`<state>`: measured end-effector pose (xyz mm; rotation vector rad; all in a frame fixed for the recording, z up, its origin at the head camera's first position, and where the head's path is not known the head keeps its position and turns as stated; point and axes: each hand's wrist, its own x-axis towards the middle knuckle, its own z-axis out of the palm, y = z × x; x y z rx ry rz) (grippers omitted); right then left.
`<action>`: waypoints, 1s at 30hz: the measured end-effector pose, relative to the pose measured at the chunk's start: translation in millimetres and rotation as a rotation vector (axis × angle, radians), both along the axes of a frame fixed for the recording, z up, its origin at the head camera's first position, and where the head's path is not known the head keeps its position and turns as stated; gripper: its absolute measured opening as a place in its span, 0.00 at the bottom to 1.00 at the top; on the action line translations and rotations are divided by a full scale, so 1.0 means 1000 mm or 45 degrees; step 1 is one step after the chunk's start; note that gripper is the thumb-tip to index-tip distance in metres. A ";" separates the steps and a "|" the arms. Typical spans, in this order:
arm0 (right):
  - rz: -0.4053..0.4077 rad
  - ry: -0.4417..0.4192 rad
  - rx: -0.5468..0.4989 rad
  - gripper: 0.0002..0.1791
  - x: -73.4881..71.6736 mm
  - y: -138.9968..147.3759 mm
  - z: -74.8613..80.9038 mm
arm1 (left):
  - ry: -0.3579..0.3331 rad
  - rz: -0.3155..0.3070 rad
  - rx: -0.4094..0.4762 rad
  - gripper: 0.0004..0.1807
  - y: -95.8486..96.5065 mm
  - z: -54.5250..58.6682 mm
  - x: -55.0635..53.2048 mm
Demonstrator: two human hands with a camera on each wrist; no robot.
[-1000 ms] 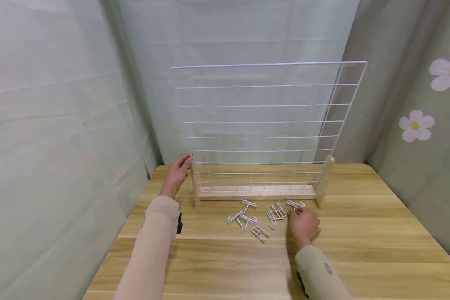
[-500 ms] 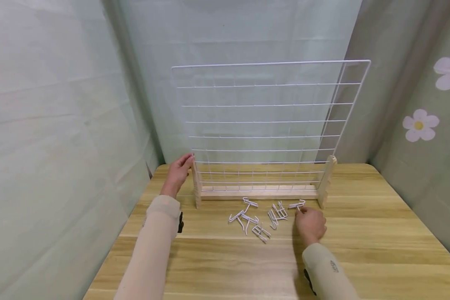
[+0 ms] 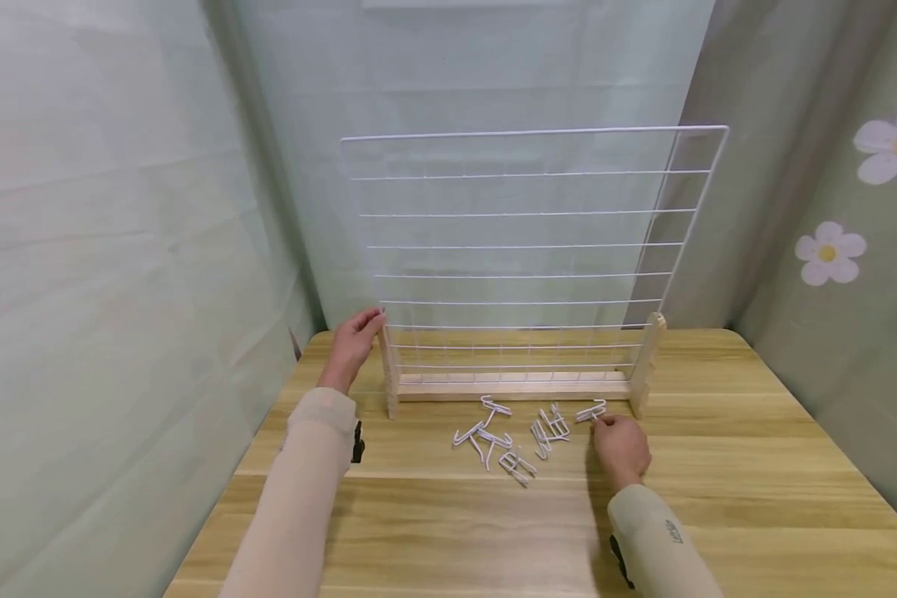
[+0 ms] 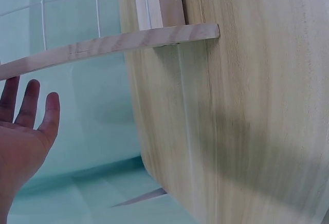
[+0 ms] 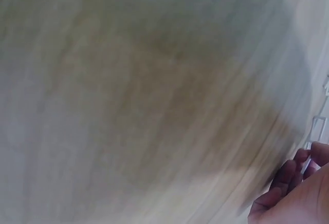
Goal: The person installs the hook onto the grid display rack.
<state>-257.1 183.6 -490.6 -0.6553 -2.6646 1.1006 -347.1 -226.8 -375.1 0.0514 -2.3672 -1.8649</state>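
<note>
A white wire grid (image 3: pixel 523 247) stands upright in a light wooden base (image 3: pixel 516 385). My left hand (image 3: pixel 353 345) pinches the top of the base's left wooden upright (image 3: pixel 389 374); in the left wrist view several fingers (image 4: pixel 32 103) stretch toward that upright, while thumb and index finger are out of view. Near the base's right end, my right hand (image 3: pixel 622 450) pinches a white wire hook (image 3: pixel 590 410) between thumb and fingertips. Between the hands, several similar hooks lie loose on the table, among them one hook (image 3: pixel 518 467) closest to me.
The wood-grain table (image 3: pixel 448 540) carries the rack near its far edge. Pale green cloth (image 3: pixel 120 291) hangs on the left and behind, and a curtain with white flowers (image 3: pixel 830 253) hangs on the right.
My right hand has shifted slightly to the right, and the hook in its fingers has turned. My left hand stays at the upright. The loose hooks lie as before.
</note>
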 end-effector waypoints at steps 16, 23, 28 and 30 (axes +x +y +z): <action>-0.118 0.177 -0.197 0.17 -0.006 0.000 0.005 | -0.047 -0.015 -0.030 0.28 -0.001 -0.001 0.004; -0.223 0.295 -0.205 0.15 -0.015 -0.004 0.011 | -0.041 -0.029 -0.039 0.30 -0.003 -0.003 0.004; -0.283 0.359 -0.235 0.14 -0.020 -0.007 0.022 | -0.041 -0.033 -0.056 0.29 -0.003 -0.003 0.003; -0.307 0.377 -0.238 0.14 -0.022 -0.007 0.027 | -0.038 -0.036 -0.053 0.29 -0.002 -0.003 0.003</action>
